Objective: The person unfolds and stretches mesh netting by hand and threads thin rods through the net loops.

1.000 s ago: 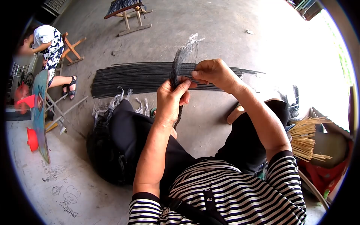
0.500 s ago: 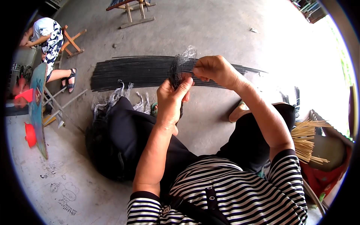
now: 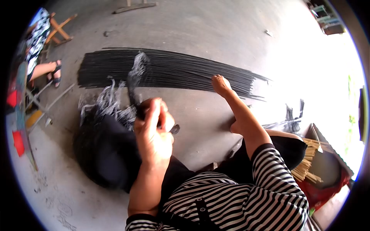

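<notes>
My left hand (image 3: 154,125) is closed around a bundle of thin black strands (image 3: 133,90) with wispy, whitish ends, held up in front of my left knee. A small dark end of it shows at the right of the fist. My right hand (image 3: 221,84) is stretched out to the near edge of a wide layer of long, thin black sticks (image 3: 173,71) lying on the floor. Its fingers are bent together and point down at the sticks; whatever they pinch is hidden.
More wispy strands (image 3: 110,98) lie by my left knee. At right, pale sticks (image 3: 306,163) stand by a red bag (image 3: 327,192), with dark strands (image 3: 295,115) beyond. A person's leg (image 3: 44,69), a wooden stool (image 3: 59,29) and a board on edge (image 3: 25,111) are at left.
My right hand has moved from beside the bundle down to the black sticks. My left hand has moved left and nearer to me, still holding the bundle. The view has shifted.
</notes>
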`<move>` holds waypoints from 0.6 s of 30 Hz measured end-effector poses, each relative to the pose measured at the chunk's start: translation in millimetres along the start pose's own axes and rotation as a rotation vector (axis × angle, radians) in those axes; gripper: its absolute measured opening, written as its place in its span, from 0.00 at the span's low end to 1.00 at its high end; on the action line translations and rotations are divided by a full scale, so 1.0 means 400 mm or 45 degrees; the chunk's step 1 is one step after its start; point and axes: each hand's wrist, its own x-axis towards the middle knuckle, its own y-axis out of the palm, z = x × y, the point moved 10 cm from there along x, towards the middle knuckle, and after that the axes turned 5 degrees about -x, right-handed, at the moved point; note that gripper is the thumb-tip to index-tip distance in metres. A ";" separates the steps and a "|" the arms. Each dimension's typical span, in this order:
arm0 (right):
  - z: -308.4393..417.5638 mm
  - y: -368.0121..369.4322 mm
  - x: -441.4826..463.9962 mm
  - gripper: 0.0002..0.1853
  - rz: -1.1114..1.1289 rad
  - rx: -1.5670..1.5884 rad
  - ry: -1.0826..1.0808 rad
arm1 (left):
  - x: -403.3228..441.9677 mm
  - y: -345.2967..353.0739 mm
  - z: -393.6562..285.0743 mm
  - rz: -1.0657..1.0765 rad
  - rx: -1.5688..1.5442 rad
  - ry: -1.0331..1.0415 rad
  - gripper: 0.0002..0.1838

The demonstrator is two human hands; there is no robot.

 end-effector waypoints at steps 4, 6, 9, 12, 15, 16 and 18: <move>-0.212 0.026 0.031 0.11 -0.059 -0.020 0.316 | 0.011 0.029 0.007 0.048 -0.029 -0.007 0.07; -0.279 0.018 0.060 0.11 -0.142 -0.030 0.318 | 0.022 0.036 0.024 0.065 0.022 -0.049 0.08; -0.272 -0.018 0.142 0.14 -0.186 -0.085 0.167 | 0.033 0.063 0.051 0.123 0.067 -0.061 0.07; -0.215 -0.027 0.249 0.15 -0.313 -0.015 0.008 | 0.046 0.085 0.073 0.156 0.084 -0.100 0.06; -0.134 -0.023 0.334 0.15 -0.247 0.032 -0.063 | 0.054 0.092 0.094 0.130 0.119 -0.144 0.06; -0.118 -0.006 0.360 0.14 -0.188 0.024 -0.058 | 0.056 0.090 0.100 0.116 0.118 -0.160 0.06; -0.084 0.004 0.391 0.12 -0.178 -0.129 -0.103 | 0.061 0.094 0.113 0.091 0.139 -0.176 0.06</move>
